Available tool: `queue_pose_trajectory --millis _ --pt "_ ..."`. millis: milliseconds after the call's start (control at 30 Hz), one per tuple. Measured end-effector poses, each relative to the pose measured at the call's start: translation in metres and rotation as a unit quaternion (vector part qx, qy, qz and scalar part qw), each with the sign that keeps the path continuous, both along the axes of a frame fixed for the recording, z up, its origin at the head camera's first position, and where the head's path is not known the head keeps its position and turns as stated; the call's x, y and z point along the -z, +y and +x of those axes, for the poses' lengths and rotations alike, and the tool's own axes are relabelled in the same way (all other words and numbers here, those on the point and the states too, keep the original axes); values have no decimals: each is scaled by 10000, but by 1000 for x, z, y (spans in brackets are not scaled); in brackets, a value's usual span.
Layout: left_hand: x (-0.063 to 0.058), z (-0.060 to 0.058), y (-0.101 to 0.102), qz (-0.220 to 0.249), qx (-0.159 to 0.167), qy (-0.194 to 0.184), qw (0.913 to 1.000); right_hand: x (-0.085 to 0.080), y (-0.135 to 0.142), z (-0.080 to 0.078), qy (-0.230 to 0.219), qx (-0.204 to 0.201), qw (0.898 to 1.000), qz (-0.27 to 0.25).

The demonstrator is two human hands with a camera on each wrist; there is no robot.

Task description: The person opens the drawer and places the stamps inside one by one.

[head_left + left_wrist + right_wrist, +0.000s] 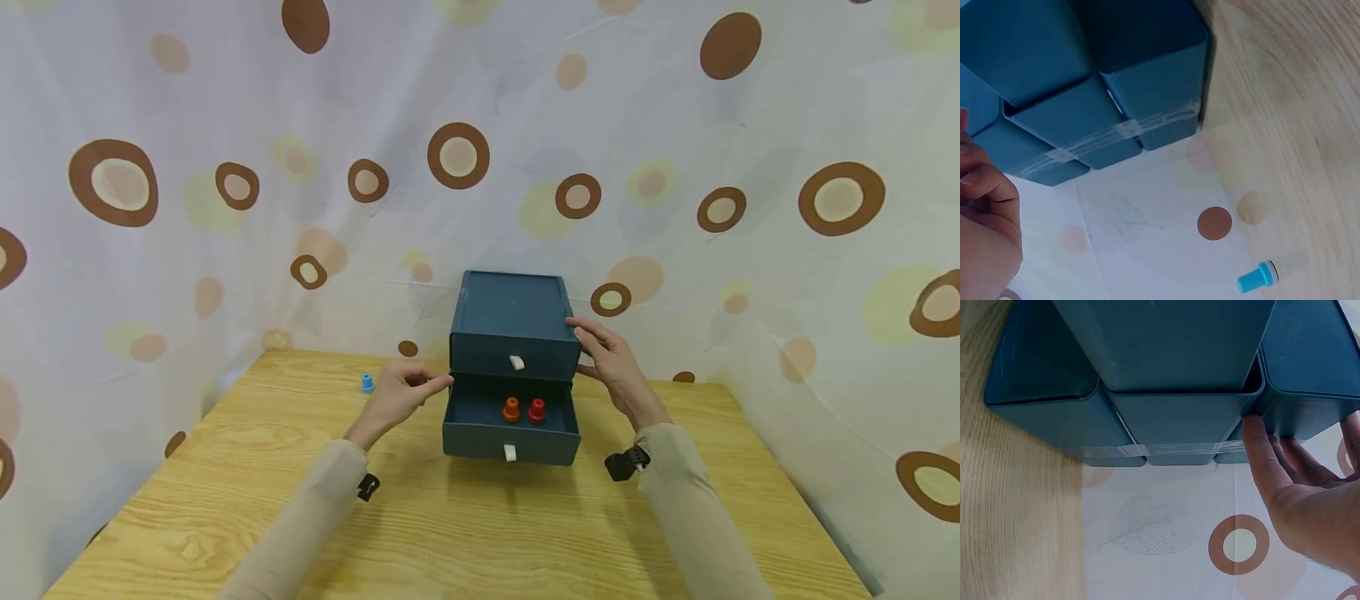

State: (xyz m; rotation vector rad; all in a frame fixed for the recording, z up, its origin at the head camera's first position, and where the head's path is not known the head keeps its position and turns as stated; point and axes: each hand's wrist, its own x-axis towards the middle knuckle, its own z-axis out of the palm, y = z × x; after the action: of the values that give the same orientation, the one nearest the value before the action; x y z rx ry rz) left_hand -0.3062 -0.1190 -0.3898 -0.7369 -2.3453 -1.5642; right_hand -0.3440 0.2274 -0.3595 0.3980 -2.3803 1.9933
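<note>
A dark blue drawer cabinet (513, 308) stands against the back of the table, its middle drawer (474, 440) pulled out. Inside that drawer sit an orange cone-shaped piece (511, 410) and a red one (536, 412), side by side. My left hand (397, 394) is at the cabinet's left side, fingers loosely bent and thumb reaching toward the open drawer's rear edge. On the right, my right hand (617, 367) rests its extended fingers (1263, 453) against the side of the top unit. Neither hand grips a cone piece.
A small light blue cone-shaped piece (367, 383) stands on the wooden table (337, 542), left of the cabinet and beyond my left hand. Clear tape (1175, 449) runs across the cabinet's units. A patterned sheet (510, 225) hangs behind. White pull tabs (511, 452) mark the drawer fronts.
</note>
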Motion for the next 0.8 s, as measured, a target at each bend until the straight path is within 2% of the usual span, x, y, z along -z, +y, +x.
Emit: queue_pose_trajectory --millis 133,267,567,800 --pt "16 -13 -11 -45 -61 -118 9999 1 0 0 14 -40 10000 -2" --pt "23 -18 -21 -82 -137 -191 9997 0 0 0 18 -36 10000 -15" --pt "26 -25 -44 -158 -336 -579 9976 -2 0 1 -7 -27 10000 -2" --pt "28 -28 -56 -124 -386 -743 9964 -2 0 1 -47 -35 10000 -28"
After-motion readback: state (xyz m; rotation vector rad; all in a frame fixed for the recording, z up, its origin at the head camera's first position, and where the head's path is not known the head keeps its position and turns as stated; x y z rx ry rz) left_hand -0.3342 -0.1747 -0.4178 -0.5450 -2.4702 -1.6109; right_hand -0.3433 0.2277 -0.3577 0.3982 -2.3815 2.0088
